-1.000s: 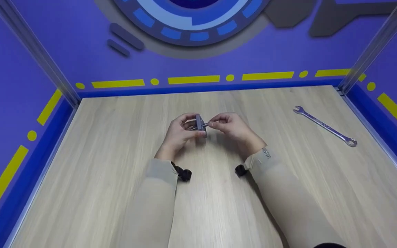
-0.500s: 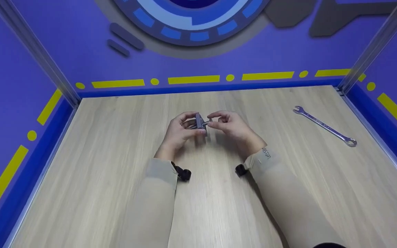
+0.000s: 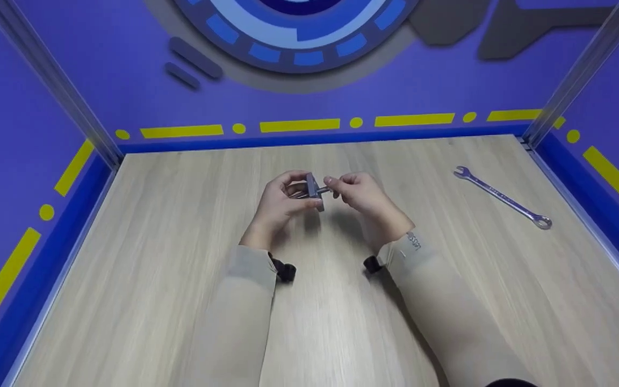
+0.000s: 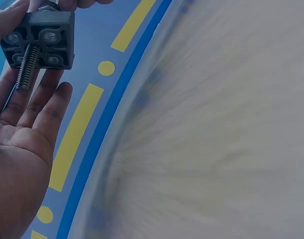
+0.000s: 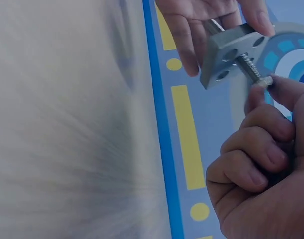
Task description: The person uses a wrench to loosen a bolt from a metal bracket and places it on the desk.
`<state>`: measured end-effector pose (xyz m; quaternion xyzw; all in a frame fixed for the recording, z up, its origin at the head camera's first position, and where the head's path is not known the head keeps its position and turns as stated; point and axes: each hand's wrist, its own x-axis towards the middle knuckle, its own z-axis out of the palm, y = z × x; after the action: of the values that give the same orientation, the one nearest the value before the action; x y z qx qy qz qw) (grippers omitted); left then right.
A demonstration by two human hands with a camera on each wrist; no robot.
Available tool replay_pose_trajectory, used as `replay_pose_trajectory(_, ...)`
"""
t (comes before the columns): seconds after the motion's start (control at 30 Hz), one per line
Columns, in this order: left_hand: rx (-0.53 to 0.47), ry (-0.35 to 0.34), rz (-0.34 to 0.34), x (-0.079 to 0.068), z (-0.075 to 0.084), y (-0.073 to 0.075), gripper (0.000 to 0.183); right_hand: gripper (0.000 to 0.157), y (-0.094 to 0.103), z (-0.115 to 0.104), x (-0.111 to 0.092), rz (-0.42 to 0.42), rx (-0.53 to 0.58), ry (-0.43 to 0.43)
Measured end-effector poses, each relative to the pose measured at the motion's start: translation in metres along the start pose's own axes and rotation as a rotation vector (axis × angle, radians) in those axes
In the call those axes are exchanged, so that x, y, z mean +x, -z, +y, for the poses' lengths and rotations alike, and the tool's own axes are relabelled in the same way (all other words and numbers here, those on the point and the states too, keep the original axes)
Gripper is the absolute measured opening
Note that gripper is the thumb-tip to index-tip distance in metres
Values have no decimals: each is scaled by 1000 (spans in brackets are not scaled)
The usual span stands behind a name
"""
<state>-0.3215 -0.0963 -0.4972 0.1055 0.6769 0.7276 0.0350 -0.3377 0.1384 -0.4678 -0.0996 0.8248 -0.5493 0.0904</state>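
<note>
My left hand [image 3: 282, 201] grips a grey square block [image 4: 47, 42] by its edges, thumb on one side and fingertips on the other. The block has recessed holes near its corners. A threaded bolt [image 4: 28, 67] passes through its middle and sticks out on both sides. In the right wrist view the block [image 5: 231, 52] is tilted, its bolt [image 5: 249, 67] pointing toward my right hand [image 5: 271, 154]. Right thumb and index finger pinch the wider piece at the bolt's end, a head or nut partly covered by the fingertips. The other right fingers are curled in.
A combination wrench [image 3: 503, 197] lies on the wooden tabletop [image 3: 180, 215], right of the hands. Blue panels with yellow marks [image 3: 299, 126] wall in the back and sides. Small black wrist cameras [image 3: 286, 272] hang from both cuffs.
My right thumb and index finger have shifted round the bolt's end, the thumb now higher. The left hand keeps its grip on the block nearly in place. The head view has shifted slightly.
</note>
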Motion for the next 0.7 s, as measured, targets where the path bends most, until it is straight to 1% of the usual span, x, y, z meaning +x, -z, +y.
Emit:
replay_pose_trajectory(0.13, 0, 2, 5, 1, 1, 0, 69, 32, 5, 0, -1, -29, 35, 41)
replay_pose_trajectory(0.23, -6, 12, 5, 1, 2, 0, 70, 26, 8, 0, -2, -52, 66, 65)
replay_pose_trajectory(0.37, -22, 22, -4, 2, 2, -1, 70, 27, 12, -2, -3, -64, 76, 94)
replay_pose_trajectory(0.53, -31, 30, -6, 1, 4, -2, 68, 37, 15, -5, -4, -78, 76, 118)
replay_pose_trajectory(0.6, -26, 28, -3, 0, 5, -3, 68, 40, 14, -6, -4, -71, 82, 111)
replay_pose_trajectory(0.7, -15, 17, -4, -1, 7, -4, 68, 38, 13, -7, -3, -36, 73, 75)
